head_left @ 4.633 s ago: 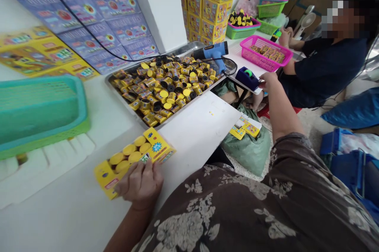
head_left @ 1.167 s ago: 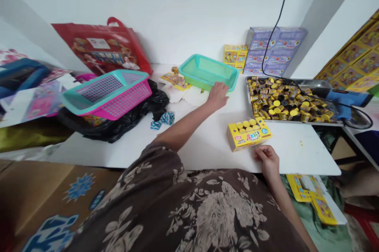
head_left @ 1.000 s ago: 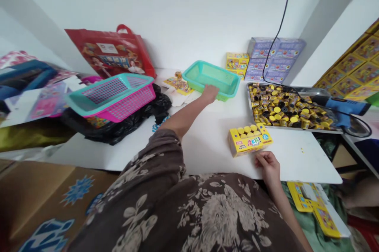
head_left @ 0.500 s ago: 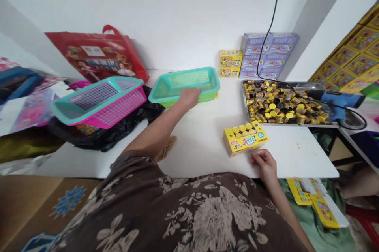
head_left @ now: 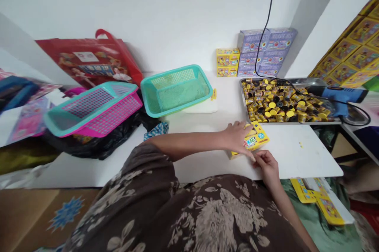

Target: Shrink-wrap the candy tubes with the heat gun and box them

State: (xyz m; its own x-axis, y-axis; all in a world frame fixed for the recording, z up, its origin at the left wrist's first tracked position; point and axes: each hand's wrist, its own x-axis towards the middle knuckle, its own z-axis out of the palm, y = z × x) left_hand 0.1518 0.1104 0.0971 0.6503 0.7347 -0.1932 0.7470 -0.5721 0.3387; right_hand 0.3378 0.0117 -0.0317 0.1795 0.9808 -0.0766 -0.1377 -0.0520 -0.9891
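A yellow printed box (head_left: 258, 137) lies near the table's front edge. Yellow round lids, seen in its top opening earlier, are now mostly covered. My left hand (head_left: 235, 137) lies across the box's left part, fingers over the top and thumb down the front; it appears to grip it. At the front lower edge of the box is my right hand (head_left: 266, 165), thumb and forefinger pinched together close to the left thumb. What the pinch holds, if anything, is too small to make out.
A metal tray (head_left: 246, 106) of small yellow-lidded cups (head_left: 274, 104) is behind right, with a blue heat gun (head_left: 340, 102). Green (head_left: 177, 90) and pink-teal (head_left: 109, 113) baskets stand left. Purple boxes (head_left: 251, 52) and yellow boxes (head_left: 227, 62) line the wall. A black cord (head_left: 268, 19) hangs down.
My left hand has moved from the green basket rightward and forward-down onto the yellow box. The green basket has shifted and turned slightly. My right hand stays pinched by the box.
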